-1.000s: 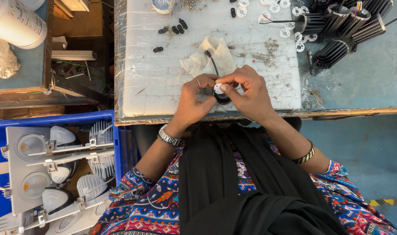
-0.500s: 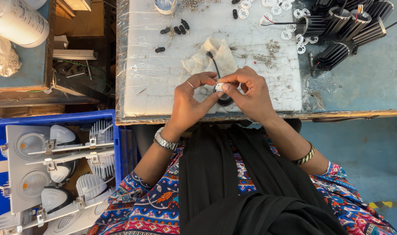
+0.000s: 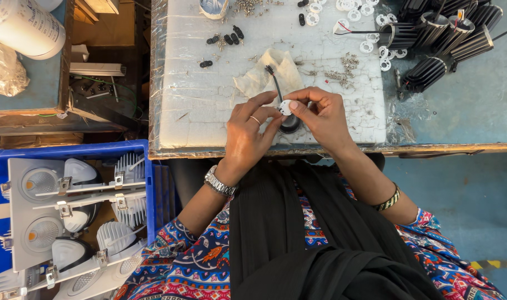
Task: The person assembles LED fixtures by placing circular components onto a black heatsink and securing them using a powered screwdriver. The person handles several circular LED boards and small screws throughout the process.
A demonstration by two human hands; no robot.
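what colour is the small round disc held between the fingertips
White, the small round disc shows best in the head view, pinched by both hands.

You are looking down on a white foam-topped bench [image 3: 198, 105] wrapped in clear film. A crumpled cloth [image 3: 259, 78] is lying near the middle of it. Small black caps [image 3: 226, 38] are sitting toward its far edge, and loose screws [image 3: 342, 69] are scattering toward its right side. White plastic rings [image 3: 370, 28] are lying near the far right corner, just beside black finned heat sinks [image 3: 436, 39] resting past the bench's right edge. A blue crate [image 3: 75, 153] is standing below the bench's left corner, holding white downlight fittings [image 3: 48, 216]. A white cylinder [image 3: 23, 25] is lying on the side table [image 3: 25, 89] at far left.
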